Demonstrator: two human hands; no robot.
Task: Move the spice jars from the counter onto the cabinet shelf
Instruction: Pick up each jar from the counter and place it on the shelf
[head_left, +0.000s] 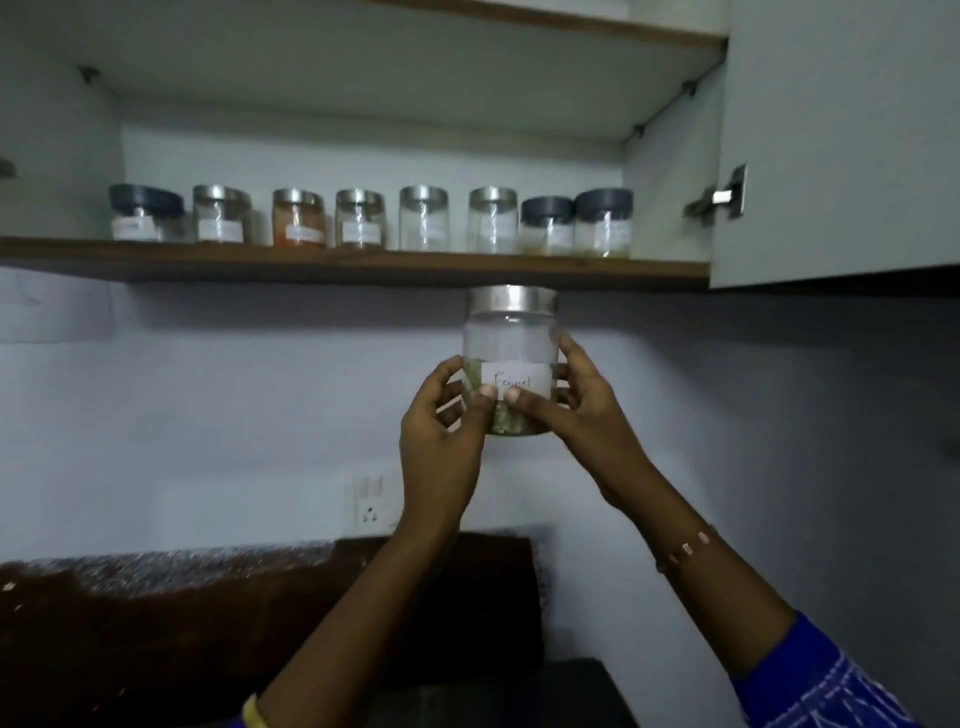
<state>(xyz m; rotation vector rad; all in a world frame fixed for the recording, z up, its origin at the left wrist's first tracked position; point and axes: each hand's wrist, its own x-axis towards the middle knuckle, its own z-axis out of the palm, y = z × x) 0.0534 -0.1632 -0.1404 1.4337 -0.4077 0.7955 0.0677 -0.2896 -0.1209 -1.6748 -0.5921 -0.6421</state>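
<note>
I hold a glass spice jar (511, 332) with a steel lid and a white label reading "Fennel" up in front of the wall, just below the shelf edge. My left hand (441, 431) grips its left side and my right hand (576, 410) grips its right side, both thumbs on the front. Greenish seeds fill its lower part. On the wooden cabinet shelf (363, 267) above stand several labelled jars in a row, from a dark-lidded jar (143, 215) at the left to another dark-lidded jar (602, 223) at the right.
The open cabinet door (831, 140) hangs at the right with a metal hinge (719, 197). A wall socket (369, 501) sits below the jar. The dark counter backsplash (208, 597) runs along the bottom, with a black object (519, 691) at the lower middle.
</note>
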